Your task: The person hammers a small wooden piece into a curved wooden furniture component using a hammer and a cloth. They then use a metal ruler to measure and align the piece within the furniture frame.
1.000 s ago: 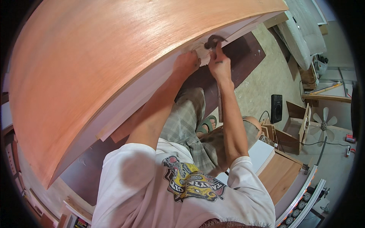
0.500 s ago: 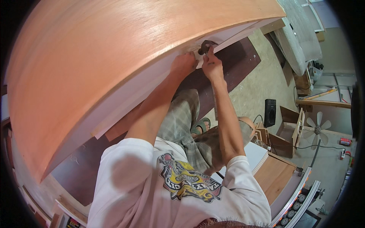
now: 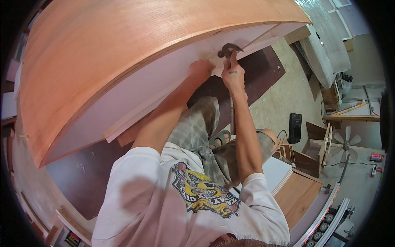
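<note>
A claw hammer point(image 3: 228, 50) is in my right hand point(image 3: 233, 77), its dark head up against the pale inner side of a big plywood cabinet piece point(image 3: 123, 41). The index finger lies extended along the hammer near the head. My left hand point(image 3: 201, 69) is closed at the same inner side, just left of the hammer. Its fingertips are partly hidden, and what they pinch cannot be made out. A pale wooden strip point(image 3: 123, 126) runs along the lower inside of the piece, below my left forearm.
A dark brown board point(image 3: 263, 68) lies on the floor under the piece. To the right are a black speaker point(image 3: 294, 128), a fan point(image 3: 346, 140), and wooden boxes point(image 3: 317, 146). A plastic-wrapped item point(image 3: 329, 53) stands at the far right. White panels point(image 3: 276, 168) lie by my right arm.
The hammer has swung a little up and right, and more of its head shows. My left hand stays at nearly the same spot, while the view has shifted slightly.
</note>
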Motion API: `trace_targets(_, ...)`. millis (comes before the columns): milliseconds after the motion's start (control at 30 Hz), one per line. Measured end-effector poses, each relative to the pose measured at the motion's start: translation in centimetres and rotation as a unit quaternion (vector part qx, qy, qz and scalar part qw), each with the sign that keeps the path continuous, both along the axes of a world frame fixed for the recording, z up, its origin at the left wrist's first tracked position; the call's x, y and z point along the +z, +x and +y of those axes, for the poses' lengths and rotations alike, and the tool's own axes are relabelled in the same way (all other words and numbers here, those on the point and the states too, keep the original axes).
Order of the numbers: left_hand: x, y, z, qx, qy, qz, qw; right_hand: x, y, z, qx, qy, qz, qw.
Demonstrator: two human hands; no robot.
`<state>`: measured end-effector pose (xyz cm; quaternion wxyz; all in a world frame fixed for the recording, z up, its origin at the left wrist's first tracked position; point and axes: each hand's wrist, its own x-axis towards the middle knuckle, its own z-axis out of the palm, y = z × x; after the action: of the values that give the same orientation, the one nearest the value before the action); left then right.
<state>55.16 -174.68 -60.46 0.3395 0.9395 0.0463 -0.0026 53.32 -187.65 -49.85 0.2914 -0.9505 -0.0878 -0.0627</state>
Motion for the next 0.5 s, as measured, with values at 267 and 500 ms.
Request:
trace_targets(267, -2.4, 1.8, 1.5, 0.162, -0.273, -0.066, 0.946, -0.2, 0.3, -1.3, -0.031, -0.01, 0.005, 0.999)
trace_targets(500, -2.5, 1.0, 2.7, 0.137, -0.182, -0.06, 0.972, -3.1, 0.2, -2.6, -0.034, -0.014, 0.013, 0.999)
